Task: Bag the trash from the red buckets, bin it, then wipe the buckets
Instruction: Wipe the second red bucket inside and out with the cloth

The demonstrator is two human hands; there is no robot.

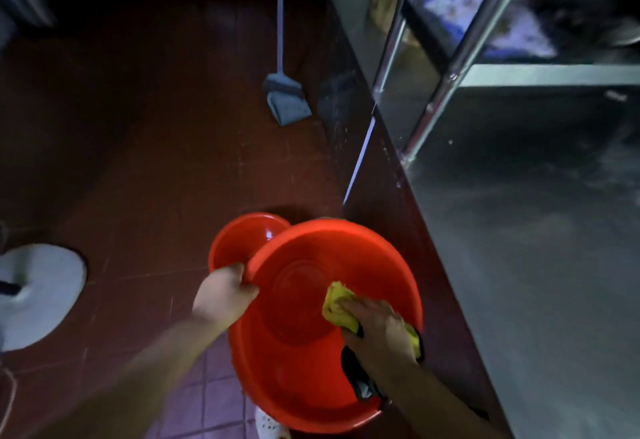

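A large red bucket (294,362) is tilted toward me above the floor. My left hand (223,295) grips its left rim, fingers curled over the edge. Inside the bucket, my right hand (377,327) presses a yellow cloth (337,305) against the right inner wall. A second red bucket (235,241) sits just behind and to the left, partly hidden by the first. Both buckets look free of trash.
A steel counter (519,230) with shelf posts runs along the right. A blue dustpan (287,102) with its long handle leans at the back. A white mop head (38,293) lies on the brown tiled floor at left. A white shoe (272,426) shows below the bucket.
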